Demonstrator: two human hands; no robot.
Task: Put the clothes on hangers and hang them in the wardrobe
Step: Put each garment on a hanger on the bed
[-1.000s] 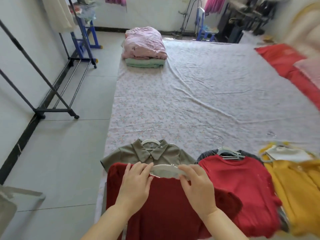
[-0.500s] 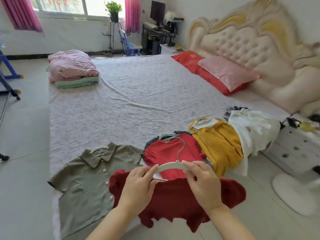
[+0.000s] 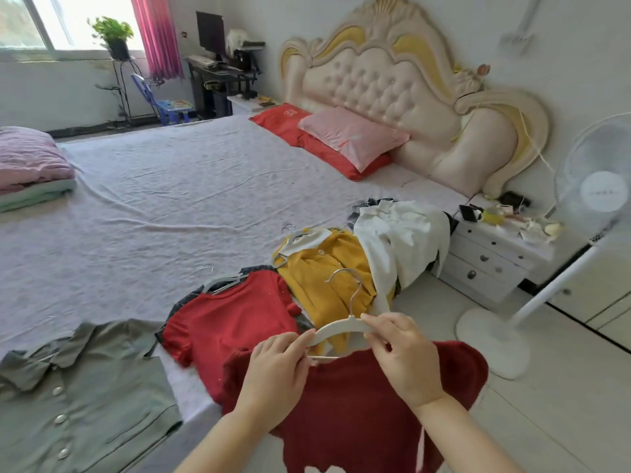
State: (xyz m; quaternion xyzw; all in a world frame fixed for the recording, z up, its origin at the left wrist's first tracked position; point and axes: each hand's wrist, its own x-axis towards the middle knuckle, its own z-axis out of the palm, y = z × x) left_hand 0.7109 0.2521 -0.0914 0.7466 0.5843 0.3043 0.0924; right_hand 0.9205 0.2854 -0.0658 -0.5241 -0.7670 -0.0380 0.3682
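Dark red top (image 3: pixel 358 414) on white hanger (image 3: pixel 336 327), lower centre, hangs past bed (image 3: pixel 170 199) near corner, over floor (image 3: pixel 546 421). Left hand (image 3: pixel 273 373) curled round hanger's left arm at neckline. Right hand (image 3: pixel 406 356) pinches right arm. Olive shirt (image 3: pixel 85 387), red shirt (image 3: pixel 232 319), yellow garment (image 3: pixel 321 281) line bed edge. Bare floor lower right, up to fan base (image 3: pixel 491 339).
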